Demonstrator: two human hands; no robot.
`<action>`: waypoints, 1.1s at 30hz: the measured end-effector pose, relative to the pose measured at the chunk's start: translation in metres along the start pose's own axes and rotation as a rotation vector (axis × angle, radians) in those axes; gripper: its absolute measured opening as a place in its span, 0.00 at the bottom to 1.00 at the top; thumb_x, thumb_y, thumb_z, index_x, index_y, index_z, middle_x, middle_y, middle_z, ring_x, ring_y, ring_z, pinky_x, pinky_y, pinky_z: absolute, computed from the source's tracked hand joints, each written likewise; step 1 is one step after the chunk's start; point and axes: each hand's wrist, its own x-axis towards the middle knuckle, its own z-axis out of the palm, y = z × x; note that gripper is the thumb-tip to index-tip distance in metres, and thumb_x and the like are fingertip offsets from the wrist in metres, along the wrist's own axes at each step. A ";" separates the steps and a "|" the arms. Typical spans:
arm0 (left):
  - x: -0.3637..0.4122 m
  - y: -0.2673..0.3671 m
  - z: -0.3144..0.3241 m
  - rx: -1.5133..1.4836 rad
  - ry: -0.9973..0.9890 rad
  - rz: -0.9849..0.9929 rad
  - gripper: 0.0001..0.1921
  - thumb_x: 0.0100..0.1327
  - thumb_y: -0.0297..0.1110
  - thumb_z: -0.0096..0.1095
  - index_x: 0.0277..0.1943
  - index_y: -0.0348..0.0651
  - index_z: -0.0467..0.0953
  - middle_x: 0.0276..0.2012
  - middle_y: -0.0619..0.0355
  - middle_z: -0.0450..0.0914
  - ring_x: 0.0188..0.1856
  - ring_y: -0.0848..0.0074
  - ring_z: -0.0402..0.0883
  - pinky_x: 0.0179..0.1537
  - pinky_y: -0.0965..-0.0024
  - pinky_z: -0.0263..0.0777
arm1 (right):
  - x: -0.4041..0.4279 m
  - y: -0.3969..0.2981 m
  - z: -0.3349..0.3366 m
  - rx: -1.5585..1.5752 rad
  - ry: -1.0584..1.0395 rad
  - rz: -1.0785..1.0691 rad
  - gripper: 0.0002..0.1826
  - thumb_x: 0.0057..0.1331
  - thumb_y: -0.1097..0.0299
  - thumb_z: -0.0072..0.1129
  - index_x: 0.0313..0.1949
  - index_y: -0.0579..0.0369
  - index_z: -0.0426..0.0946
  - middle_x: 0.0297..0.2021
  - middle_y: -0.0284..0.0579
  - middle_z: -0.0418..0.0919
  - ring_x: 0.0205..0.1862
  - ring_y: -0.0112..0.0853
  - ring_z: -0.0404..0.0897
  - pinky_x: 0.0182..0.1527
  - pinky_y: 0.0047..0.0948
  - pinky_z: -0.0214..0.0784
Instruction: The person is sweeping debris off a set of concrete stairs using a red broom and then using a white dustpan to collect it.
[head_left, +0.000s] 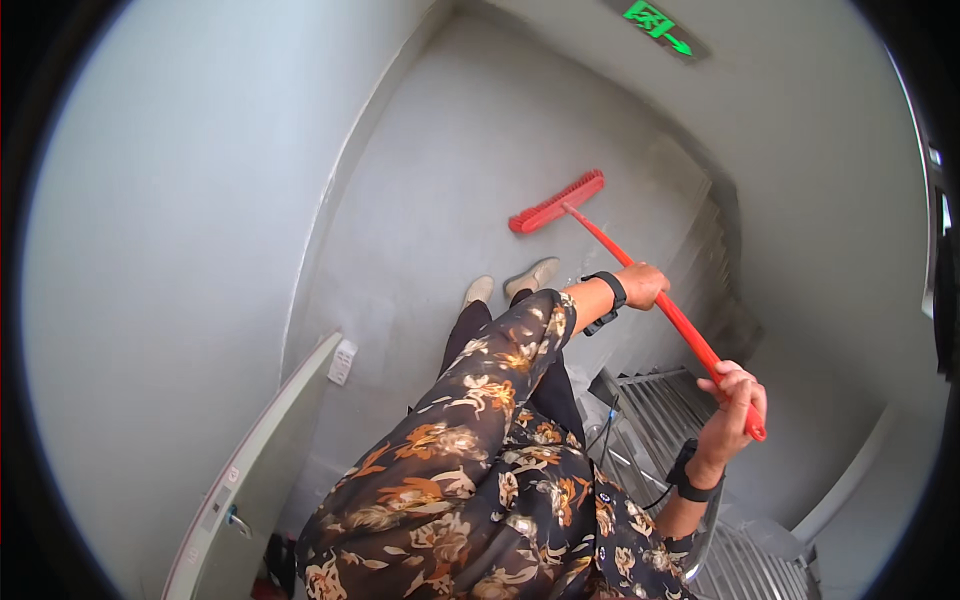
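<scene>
A red push broom spans the view at a slant. Its broom head (556, 202) rests on the grey floor (420, 172) ahead of my shoes (531, 276), with the bristles on the far side. My left hand (643, 286) reaches across my body and grips the red handle (686, 326) around its middle. Near the handle's top end, my right hand (735, 412) is wrapped around it, with the tip sticking out below the fingers. Both wrists wear black straps.
A half-open door (259, 457) with a metal handle stands at lower left. Stairs (709, 247) drop away on the right, beside a metal railing (637, 472). A wall (187, 187) runs along the left. A green exit sign (658, 28) hangs on the far wall.
</scene>
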 end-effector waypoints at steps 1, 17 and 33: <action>0.015 0.016 -0.004 -0.005 -0.019 0.027 0.02 0.48 0.27 0.57 0.27 0.42 0.75 0.26 0.46 0.79 0.34 0.50 0.79 0.36 0.51 0.72 | 0.009 -0.005 -0.017 0.011 0.002 -0.034 0.12 0.71 0.70 0.43 0.28 0.61 0.67 0.28 0.47 0.73 0.40 0.40 0.78 0.30 0.32 0.80; 0.074 -0.005 0.053 -0.012 -0.010 -0.116 0.02 0.49 0.28 0.58 0.27 0.40 0.75 0.26 0.44 0.79 0.33 0.48 0.78 0.35 0.51 0.70 | 0.055 0.047 -0.081 0.020 0.007 0.072 0.11 0.70 0.74 0.43 0.28 0.63 0.69 0.29 0.48 0.74 0.42 0.40 0.78 0.33 0.35 0.81; 0.067 -0.032 0.003 0.073 -0.047 -0.080 0.05 0.49 0.30 0.59 0.29 0.40 0.77 0.28 0.43 0.79 0.35 0.48 0.78 0.37 0.51 0.71 | 0.048 0.053 -0.054 0.151 0.024 0.090 0.10 0.71 0.74 0.42 0.32 0.64 0.70 0.34 0.50 0.75 0.44 0.40 0.77 0.36 0.38 0.81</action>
